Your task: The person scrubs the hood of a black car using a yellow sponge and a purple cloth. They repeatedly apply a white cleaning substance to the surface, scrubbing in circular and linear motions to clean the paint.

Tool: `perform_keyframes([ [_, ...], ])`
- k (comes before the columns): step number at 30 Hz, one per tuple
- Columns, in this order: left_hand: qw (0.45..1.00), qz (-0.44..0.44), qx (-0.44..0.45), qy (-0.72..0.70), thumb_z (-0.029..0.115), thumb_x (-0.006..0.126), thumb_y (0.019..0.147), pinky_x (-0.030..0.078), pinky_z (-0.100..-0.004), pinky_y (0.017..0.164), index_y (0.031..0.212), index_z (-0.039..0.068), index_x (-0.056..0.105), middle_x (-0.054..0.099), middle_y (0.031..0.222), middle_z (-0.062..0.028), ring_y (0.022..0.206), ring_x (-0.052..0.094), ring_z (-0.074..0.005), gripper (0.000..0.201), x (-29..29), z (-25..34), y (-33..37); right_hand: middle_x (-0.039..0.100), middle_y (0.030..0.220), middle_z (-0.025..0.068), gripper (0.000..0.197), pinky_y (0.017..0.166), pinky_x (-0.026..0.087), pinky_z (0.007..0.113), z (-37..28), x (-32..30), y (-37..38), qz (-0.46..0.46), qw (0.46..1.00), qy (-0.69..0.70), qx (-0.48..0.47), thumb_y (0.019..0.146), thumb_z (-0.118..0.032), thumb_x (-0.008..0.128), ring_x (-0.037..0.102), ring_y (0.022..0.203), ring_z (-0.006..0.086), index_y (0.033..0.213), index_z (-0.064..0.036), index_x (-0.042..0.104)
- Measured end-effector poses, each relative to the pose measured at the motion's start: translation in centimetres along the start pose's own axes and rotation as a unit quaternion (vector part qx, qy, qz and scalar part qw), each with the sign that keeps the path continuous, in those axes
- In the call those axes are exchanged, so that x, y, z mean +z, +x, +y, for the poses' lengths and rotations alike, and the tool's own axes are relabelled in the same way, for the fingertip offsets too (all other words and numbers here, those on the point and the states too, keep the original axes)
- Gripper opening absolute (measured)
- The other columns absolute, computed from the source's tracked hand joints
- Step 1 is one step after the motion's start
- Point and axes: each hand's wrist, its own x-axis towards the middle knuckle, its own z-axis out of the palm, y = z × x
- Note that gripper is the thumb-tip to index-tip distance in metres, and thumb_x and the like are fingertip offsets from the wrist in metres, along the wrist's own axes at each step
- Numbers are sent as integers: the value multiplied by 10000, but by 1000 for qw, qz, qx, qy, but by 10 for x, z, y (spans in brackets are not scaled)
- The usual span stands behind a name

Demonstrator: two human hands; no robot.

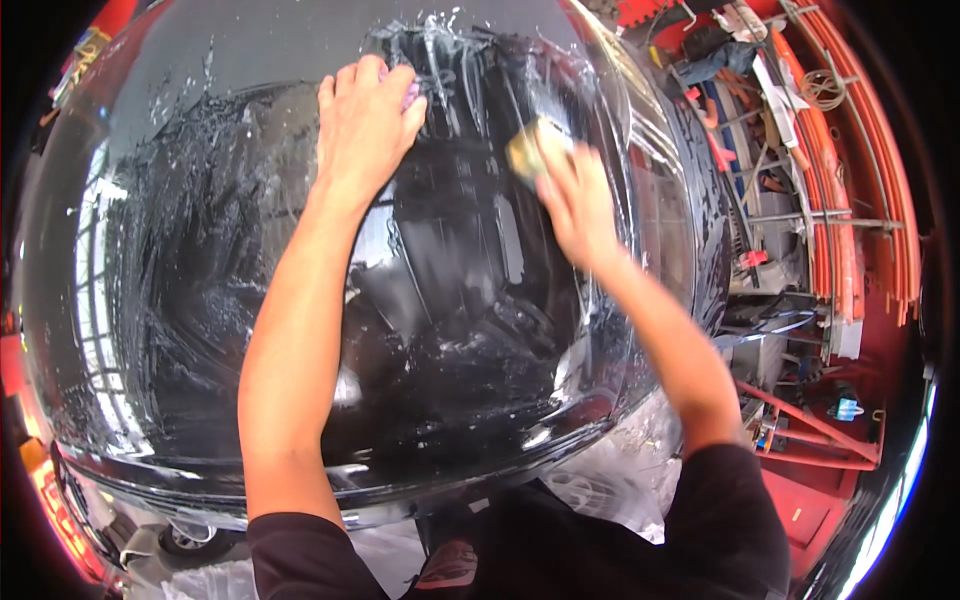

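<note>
A broad, glossy black vehicle panel lies in front of me, wet and streaked with whitish liquid. My left hand is near the panel's far middle, its fingers curled over a small purple piece. Most of that piece is hidden under the fingers, so its kind is unclear. To the right, my right hand grips a yellowish sponge over the wet surface. The sponge and fingertips are slightly blurred. Both forearms reach across the near edge of the panel.
Long orange pipes lie on a metal rack at the right, beside mixed tools and scraps. A red metal frame stands below them. Clear plastic sheeting hangs by the panel's near edge. Another vehicle's wheel shows at lower left.
</note>
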Motion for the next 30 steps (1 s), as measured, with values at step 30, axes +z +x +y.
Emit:
perform_keyframes([
  [30, 999, -9, 15, -28, 275, 779, 957, 447, -548, 1122, 1203, 90, 768, 685, 1232, -141, 1224, 640, -358, 308, 1, 14, 9, 631, 1275, 287, 500, 981, 505, 542, 125, 32, 65, 20, 996, -59, 67, 1102, -284, 605, 603, 1143, 480, 1572, -117, 574],
])
